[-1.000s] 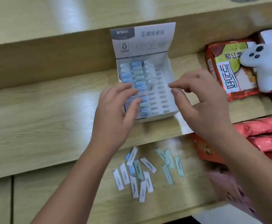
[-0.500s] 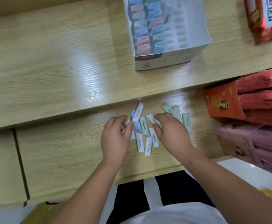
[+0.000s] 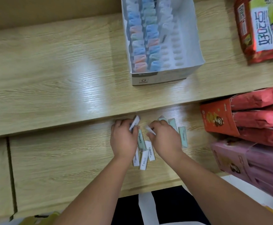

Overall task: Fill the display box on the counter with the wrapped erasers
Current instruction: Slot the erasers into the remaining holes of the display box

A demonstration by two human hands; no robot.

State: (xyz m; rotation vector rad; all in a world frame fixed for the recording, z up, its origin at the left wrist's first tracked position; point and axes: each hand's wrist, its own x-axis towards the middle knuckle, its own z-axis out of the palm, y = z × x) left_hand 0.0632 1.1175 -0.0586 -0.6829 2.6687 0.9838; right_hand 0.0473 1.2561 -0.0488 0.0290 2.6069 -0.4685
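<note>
Head view looks straight down on a stepped wooden bench [image 3: 51,62]. Loose wrapped erasers [image 3: 143,159] lie on its lower step, under and between both hands. The display box [image 3: 163,73] stands on the upper step, well beyond the fingertips and a little to the right.

The left hand [image 3: 123,140] has its fingers curled round one white eraser [image 3: 135,122], which sticks out of the fist and tilts towards the upper right. The right hand [image 3: 164,138] pinches a second white eraser [image 3: 150,129] at its thumb side. That one slants up-left towards the other hand, though blur makes the exact grip hard to read.

Nine loose erasers show:
- the two that are held
- one mint-green piece [image 3: 140,138] between the hands
- three white ones near the wrists
- three mint-green ones [image 3: 183,137] just right of the right hand

Those lying flat have their long axes running roughly away from the person, towards the box, slightly fanned.

There is one box, and its long axis also runs away from the person, with the short logo end nearest. Two columns of coloured erasers fill its left side, and the right part shows pale slots.

Along the right edge are one red snack bag [image 3: 262,38], one orange carton [image 3: 218,117] holding red packets, and one pink carton [image 3: 246,163].
</note>
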